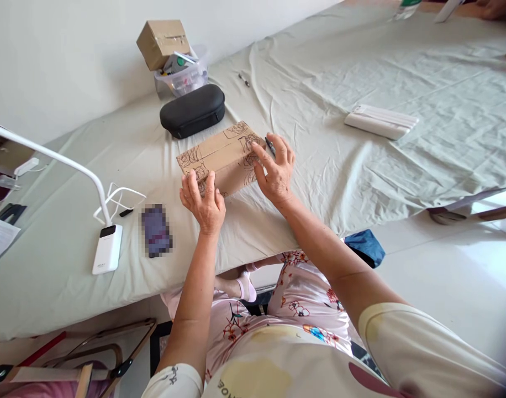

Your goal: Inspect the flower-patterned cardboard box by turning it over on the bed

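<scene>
A closed brown cardboard box (pixel 222 152) lies on the cloth-covered table in front of me. Dark scribbled loops mark its corners, and a seam runs along its top. My left hand (pixel 203 204) holds the near left corner, fingers bent over the edge. At the right end, my right hand (pixel 277 171) grips the box with thumb and index finger, its other fingers spread. A black pen (pixel 270 146) shows just behind the right fingers, partly hidden by them. The undersides of both hands are out of sight.
Behind the box sit a black zip case (pixel 193 110) and a plastic basket (pixel 182 80) with another carton (pixel 162 43) on top. To the left are a phone (pixel 157 231) and a white lamp (pixel 107 249). A white case (pixel 381 121) lies right; another pen (pixel 244 80) lies farther back.
</scene>
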A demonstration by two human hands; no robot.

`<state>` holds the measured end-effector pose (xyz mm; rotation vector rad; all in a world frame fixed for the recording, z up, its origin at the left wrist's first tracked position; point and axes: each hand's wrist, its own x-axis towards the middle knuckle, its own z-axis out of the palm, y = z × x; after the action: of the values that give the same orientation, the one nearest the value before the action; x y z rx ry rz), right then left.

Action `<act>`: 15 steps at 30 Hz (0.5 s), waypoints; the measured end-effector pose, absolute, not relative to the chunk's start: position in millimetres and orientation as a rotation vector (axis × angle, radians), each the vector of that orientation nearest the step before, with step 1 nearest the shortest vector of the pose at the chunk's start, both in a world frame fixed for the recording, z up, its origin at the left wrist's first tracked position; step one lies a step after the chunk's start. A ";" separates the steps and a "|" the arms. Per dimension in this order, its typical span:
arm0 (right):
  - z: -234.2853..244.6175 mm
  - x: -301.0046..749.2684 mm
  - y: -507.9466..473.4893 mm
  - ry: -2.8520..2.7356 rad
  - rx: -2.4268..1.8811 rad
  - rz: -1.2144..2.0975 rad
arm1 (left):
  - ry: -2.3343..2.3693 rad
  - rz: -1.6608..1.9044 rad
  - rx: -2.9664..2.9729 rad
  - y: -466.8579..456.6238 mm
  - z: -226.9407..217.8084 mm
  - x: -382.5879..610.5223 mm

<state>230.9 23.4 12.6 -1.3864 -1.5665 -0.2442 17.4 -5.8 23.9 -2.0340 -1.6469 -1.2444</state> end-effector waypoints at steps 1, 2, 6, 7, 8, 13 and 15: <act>11.5 232.3 24.6 -1.547 -1.370 -0.221 | -1.652 -1.249 -2.042 -5.0 23.6 16.4; 10.4 232.7 25.5 -1.530 -1.352 -0.193 | -1.648 -1.258 -2.052 -4.2 23.1 15.3; 7.4 228.2 26.1 -1.505 -1.303 -0.077 | -1.549 -1.339 -2.101 -0.9 21.2 11.4; 7.2 226.8 25.9 -1.505 -1.298 -0.063 | -1.534 -1.355 -2.114 -0.4 21.0 10.7; 7.1 225.6 25.6 -1.505 -1.295 -0.057 | -1.533 -1.363 -2.129 0.0 20.9 10.2; 7.4 223.2 24.8 -1.510 -1.278 -0.082 | -1.588 -1.351 -2.160 -0.1 21.9 9.9; 7.2 222.4 24.5 -1.524 -1.288 -0.059 | -1.591 -1.353 -2.151 -0.2 22.1 10.0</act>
<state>222.4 24.5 7.2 -1.2877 -1.5238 -0.0591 10.0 -0.2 22.1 -2.1514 -1.5908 -1.3532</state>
